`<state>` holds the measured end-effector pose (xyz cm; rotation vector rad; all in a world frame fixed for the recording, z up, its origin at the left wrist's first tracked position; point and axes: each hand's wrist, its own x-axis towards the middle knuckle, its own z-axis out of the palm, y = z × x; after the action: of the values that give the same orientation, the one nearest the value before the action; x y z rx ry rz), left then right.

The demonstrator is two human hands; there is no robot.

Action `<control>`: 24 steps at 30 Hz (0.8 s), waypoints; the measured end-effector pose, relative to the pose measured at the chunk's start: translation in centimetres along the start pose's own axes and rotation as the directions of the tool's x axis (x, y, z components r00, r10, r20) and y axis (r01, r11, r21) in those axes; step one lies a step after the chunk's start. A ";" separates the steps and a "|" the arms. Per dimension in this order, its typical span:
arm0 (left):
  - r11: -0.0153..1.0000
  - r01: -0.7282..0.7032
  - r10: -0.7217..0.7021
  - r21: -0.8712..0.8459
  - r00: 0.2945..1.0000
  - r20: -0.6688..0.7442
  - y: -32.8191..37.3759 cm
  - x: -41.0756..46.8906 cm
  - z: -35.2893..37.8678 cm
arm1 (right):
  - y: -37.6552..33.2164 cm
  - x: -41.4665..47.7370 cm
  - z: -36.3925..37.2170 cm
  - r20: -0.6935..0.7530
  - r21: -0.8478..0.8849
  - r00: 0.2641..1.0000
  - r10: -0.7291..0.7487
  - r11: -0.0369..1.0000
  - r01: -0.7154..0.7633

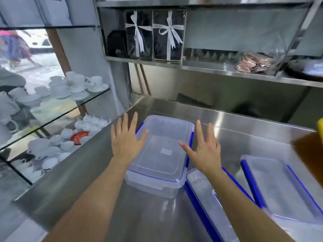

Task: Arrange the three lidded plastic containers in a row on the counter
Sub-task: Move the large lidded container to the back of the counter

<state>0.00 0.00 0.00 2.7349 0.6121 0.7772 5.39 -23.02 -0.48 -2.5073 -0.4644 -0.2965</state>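
Three clear plastic containers with blue lid clips stand on the steel counter (244, 137). The left container (162, 154) is the tallest in view and sits near the counter's left edge. My left hand (125, 138) hovers flat at its left side, fingers spread, thumb over the lid. My right hand (203, 149) is spread over its right edge, thumb on the lid. The middle container (206, 203) lies under my right forearm and is partly hidden. The right container (283, 189) sits near the frame's right edge.
A glass display case (73, 105) with white cups and teapots stands left of the counter. A steel shelf (209, 69) above holds dark ribbon-tied boxes (155, 34) and a wrapped packet (251, 64). A brown bottle with a yellow cap (312, 151) is at the right edge.
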 end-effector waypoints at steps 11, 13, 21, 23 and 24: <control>0.722 0.502 -0.065 -0.475 0.734 0.676 -5.0 0.3 1.0 | -0.2 -0.4 3.3 0.500 0.345 0.846 0.187 0.853 -0.392; 0.687 0.554 -0.001 -0.470 0.648 0.762 -6.2 0.9 0.6 | -0.3 -0.2 3.1 0.514 0.320 0.833 0.205 0.855 -0.408; 0.786 0.559 0.162 -0.263 0.226 0.961 -8.2 2.9 0.0 | -1.2 -0.4 3.8 0.459 0.358 0.845 0.273 0.814 -0.457; 0.775 0.568 0.178 -0.276 0.223 0.958 -8.5 3.5 0.4 | -1.8 -0.6 4.4 0.423 0.312 0.850 0.315 0.829 -0.463; 0.752 0.592 0.186 -0.292 0.234 0.954 -8.8 3.8 0.7 | -2.1 -0.6 4.8 0.403 0.288 0.849 0.341 0.834 -0.471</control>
<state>0.37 9.45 -1.77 1.8040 0.2985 -0.7616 4.51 -18.86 -3.54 -2.1958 -0.0773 0.3704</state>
